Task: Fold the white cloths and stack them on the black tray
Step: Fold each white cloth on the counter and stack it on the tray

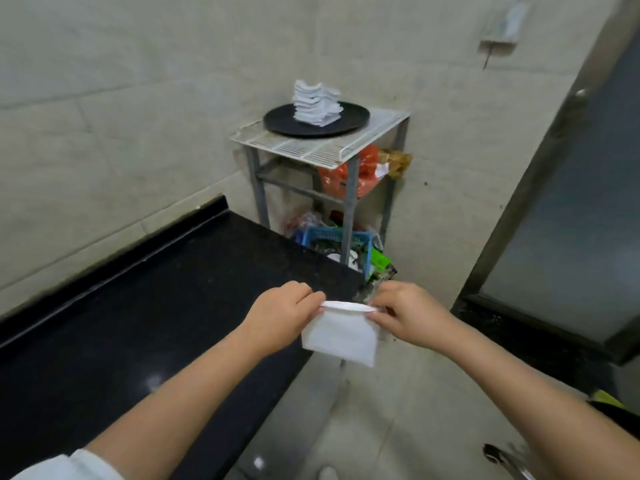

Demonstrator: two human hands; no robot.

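Both hands hold one folded white cloth (pixel 339 336) in the air, just past the end of the black countertop (pixel 145 306) and above the tiled floor. The left hand (pixel 280 315) pinches the cloth's upper left corner; the right hand (pixel 408 315) pinches the upper right corner. The folded top edge runs taut between them and the rest hangs down flat. Well apart, in the corner, a round black tray (pixel 349 121) sits on the white wire top of a metal rack (pixel 349 188). A stack of folded white cloths (pixel 317 103) stands on the tray, left of its centre, edges uneven. An orange bag (pixel 363 178) and a blue basket (pixel 320 235) occupy the rack's lower levels.
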